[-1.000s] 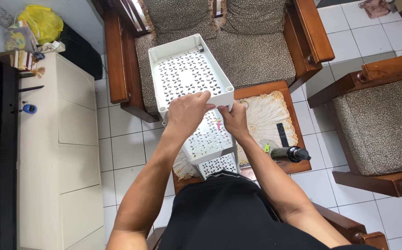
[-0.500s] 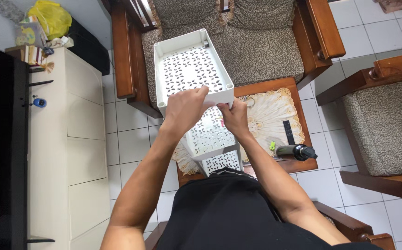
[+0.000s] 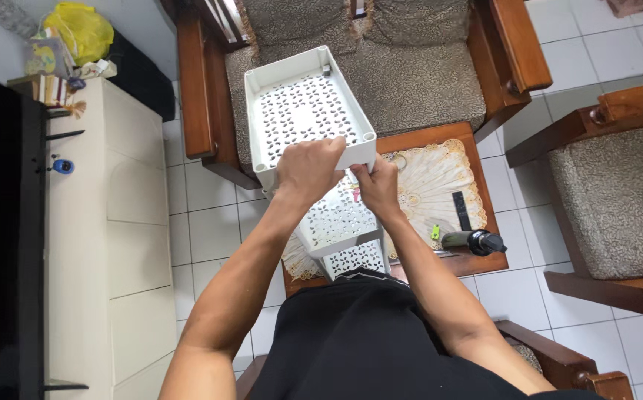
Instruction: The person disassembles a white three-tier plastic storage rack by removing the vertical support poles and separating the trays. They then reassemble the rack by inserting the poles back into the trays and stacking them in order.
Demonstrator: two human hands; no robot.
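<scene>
- White floor tiles (image 3: 210,222) all round; wooden side table (image 3: 477,263) under a lace cloth (image 3: 429,189), upholstered bench (image 3: 410,81) beyond it.
- Top tray (image 3: 303,111), white perforated plastic, sits highest on the tiered rack, above the lower shelves (image 3: 336,222) standing on the table.
- My left hand (image 3: 308,169) is clamped over the tray's near rim.
- My right hand (image 3: 378,187) pinches the near right corner, fingers closed.
- Black bottle (image 3: 473,241) and remote (image 3: 461,210) lie just right of the rack.
</scene>
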